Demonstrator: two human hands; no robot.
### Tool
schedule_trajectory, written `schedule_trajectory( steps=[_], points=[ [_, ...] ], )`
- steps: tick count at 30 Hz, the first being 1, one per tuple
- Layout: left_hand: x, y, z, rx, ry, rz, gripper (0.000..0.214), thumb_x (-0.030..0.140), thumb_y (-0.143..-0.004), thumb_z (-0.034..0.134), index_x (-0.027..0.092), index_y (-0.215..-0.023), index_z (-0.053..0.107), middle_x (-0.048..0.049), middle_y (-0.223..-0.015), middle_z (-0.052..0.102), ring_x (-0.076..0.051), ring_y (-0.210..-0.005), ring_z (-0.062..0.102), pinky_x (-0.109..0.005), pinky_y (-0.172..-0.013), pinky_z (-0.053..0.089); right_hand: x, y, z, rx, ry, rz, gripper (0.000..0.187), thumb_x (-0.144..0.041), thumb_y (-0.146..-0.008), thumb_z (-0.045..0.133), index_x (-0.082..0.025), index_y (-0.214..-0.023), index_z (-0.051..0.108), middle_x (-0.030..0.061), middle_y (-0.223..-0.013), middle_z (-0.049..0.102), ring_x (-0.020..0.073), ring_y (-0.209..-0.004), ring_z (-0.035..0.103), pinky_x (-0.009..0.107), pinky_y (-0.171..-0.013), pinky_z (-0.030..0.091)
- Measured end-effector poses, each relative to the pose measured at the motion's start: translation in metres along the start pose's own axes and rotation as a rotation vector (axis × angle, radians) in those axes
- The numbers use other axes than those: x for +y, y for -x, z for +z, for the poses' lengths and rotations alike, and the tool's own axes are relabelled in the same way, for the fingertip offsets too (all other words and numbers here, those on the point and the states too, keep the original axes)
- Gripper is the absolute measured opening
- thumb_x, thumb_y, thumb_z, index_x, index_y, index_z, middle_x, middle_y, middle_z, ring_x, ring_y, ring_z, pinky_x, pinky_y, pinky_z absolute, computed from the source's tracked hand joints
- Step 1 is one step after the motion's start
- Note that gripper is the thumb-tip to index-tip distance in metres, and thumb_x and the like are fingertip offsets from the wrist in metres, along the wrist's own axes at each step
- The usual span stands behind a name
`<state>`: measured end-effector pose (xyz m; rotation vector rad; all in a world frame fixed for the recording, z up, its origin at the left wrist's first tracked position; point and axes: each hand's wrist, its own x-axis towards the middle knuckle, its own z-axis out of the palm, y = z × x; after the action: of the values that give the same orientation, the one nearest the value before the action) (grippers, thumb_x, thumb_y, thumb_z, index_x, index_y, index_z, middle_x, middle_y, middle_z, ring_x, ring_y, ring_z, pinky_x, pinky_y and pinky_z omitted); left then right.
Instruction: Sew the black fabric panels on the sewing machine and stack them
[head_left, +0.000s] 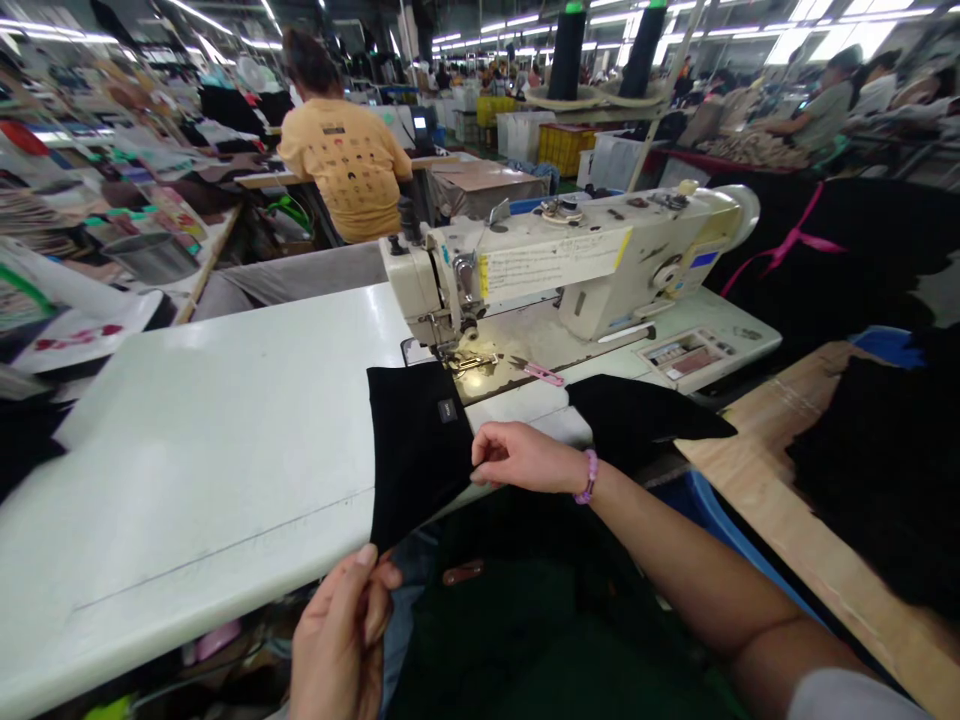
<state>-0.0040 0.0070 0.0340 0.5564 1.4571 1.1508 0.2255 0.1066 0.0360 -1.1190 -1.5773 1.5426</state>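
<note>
The black fabric piece (416, 450) hangs over the near edge of the white tabletop (225, 430), just in front of the sewing machine (570, 265); the left hand (341, 640) has its grip pinching the near corner; the right hand (517, 458) pinches the right edge; pink snips (541, 373) lie on the machine bed; a second black piece (637, 415) lies right.

left hand (341, 640) low, pinching; right hand (517, 458) forward, pinching, forearm extended.
</note>
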Motion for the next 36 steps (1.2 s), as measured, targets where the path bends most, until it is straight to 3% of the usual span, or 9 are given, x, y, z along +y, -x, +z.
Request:
schedule_trajectory(
  steps=[5, 8, 13, 17, 21, 24, 28, 33, 36],
  points=[
    [-0.005, 0.002, 0.007, -0.020, -0.041, 0.000, 0.046, 0.059, -0.068, 0.076, 0.015, -0.059, 0.066, 0.0079, -0.041, 0.029, -0.005, -0.040, 0.020, -0.018, -0.036, 0.020, 0.002, 0.003, 0.027, 0.569, 0.471, -0.296, 0.019, -0.014, -0.077, 0.060, -0.022, -0.068, 0.046, -0.0030, -0.070, 0.054, 0.0135, -0.067, 0.054, 0.024, -0.062, 0.044],
    [-0.007, 0.003, 0.008, -0.008, -0.032, 0.009, 0.047, 0.060, -0.065, 0.078, 0.015, -0.060, 0.068, 0.0080, -0.041, 0.030, -0.004, -0.041, 0.021, -0.018, -0.037, 0.021, 0.014, 0.009, 0.041, 0.723, 0.670, -0.413, 0.022, -0.010, -0.078, 0.050, -0.023, -0.065, 0.038, -0.0029, -0.063, 0.048, 0.0141, -0.061, 0.052, 0.026, -0.061, 0.041],
    [-0.007, 0.002, 0.006, -0.002, -0.026, -0.024, 0.047, 0.060, -0.063, 0.080, 0.015, -0.059, 0.067, 0.0081, -0.040, 0.030, -0.004, -0.040, 0.020, -0.017, -0.036, 0.019, 0.030, 0.022, 0.048, 0.659, 0.443, -0.284, 0.014, -0.013, -0.083, 0.050, -0.020, -0.093, 0.056, -0.0039, -0.065, 0.059, 0.0126, -0.054, 0.059, 0.023, -0.055, 0.045],
    [-0.009, 0.000, 0.007, 0.001, -0.037, -0.039, 0.046, 0.059, -0.064, 0.078, 0.015, -0.058, 0.065, 0.0082, -0.040, 0.029, -0.004, -0.039, 0.019, -0.017, -0.035, 0.017, 0.036, 0.033, 0.049, 0.611, 0.129, -0.155, 0.003, -0.021, -0.082, 0.056, -0.021, -0.084, 0.055, -0.0034, -0.067, 0.060, 0.0134, -0.055, 0.062, 0.024, -0.053, 0.050],
    [-0.013, -0.001, 0.008, 0.005, -0.046, -0.047, 0.043, 0.056, -0.064, 0.078, 0.016, -0.058, 0.064, 0.0089, -0.040, 0.027, -0.004, -0.039, 0.018, -0.017, -0.033, 0.015, 0.039, 0.043, 0.053, 0.621, -0.172, -0.051, 0.014, -0.028, -0.080, 0.061, -0.022, -0.083, 0.049, -0.0014, -0.071, 0.064, 0.0166, -0.062, 0.069, 0.028, -0.058, 0.058],
    [-0.017, -0.003, 0.007, 0.025, -0.032, -0.067, 0.043, 0.056, -0.062, 0.079, 0.015, -0.059, 0.065, 0.0085, -0.040, 0.030, -0.004, -0.039, 0.018, -0.016, -0.033, 0.014, 0.038, 0.046, 0.052, 0.548, -0.374, 0.116, 0.029, -0.045, -0.081, 0.064, -0.020, -0.087, 0.050, 0.0011, -0.070, 0.070, 0.0164, -0.055, 0.069, 0.025, -0.048, 0.056],
    [-0.018, -0.004, 0.006, 0.036, -0.009, -0.076, 0.043, 0.055, -0.060, 0.081, 0.014, -0.059, 0.067, 0.0081, -0.039, 0.032, -0.003, -0.040, 0.020, -0.015, -0.035, 0.017, 0.032, 0.039, 0.047, 0.470, -0.363, 0.244, 0.051, -0.068, -0.079, 0.061, -0.017, -0.078, 0.056, 0.0025, -0.061, 0.068, 0.0131, -0.044, 0.063, 0.019, -0.038, 0.049],
    [-0.016, -0.005, 0.006, 0.022, -0.017, -0.079, 0.042, 0.054, -0.061, 0.081, 0.014, -0.058, 0.066, 0.0081, -0.039, 0.032, -0.003, -0.040, 0.021, -0.014, -0.036, 0.018, 0.025, 0.032, 0.040, 0.406, -0.363, 0.292, 0.048, -0.062, -0.070, 0.074, -0.016, -0.072, 0.058, 0.0016, -0.056, 0.067, 0.0109, -0.040, 0.060, 0.017, -0.036, 0.045],
    [-0.017, -0.008, 0.005, 0.042, -0.014, -0.070, 0.043, 0.052, -0.060, 0.081, 0.015, -0.056, 0.062, 0.0058, -0.043, 0.042, -0.002, -0.041, 0.025, -0.015, -0.039, 0.023, 0.023, 0.033, 0.038, 0.390, -0.368, 0.305, 0.043, -0.057, -0.072, 0.072, -0.017, -0.069, 0.057, 0.0007, -0.054, 0.067, 0.0094, -0.038, 0.057, 0.015, -0.034, 0.039]
  ],
)
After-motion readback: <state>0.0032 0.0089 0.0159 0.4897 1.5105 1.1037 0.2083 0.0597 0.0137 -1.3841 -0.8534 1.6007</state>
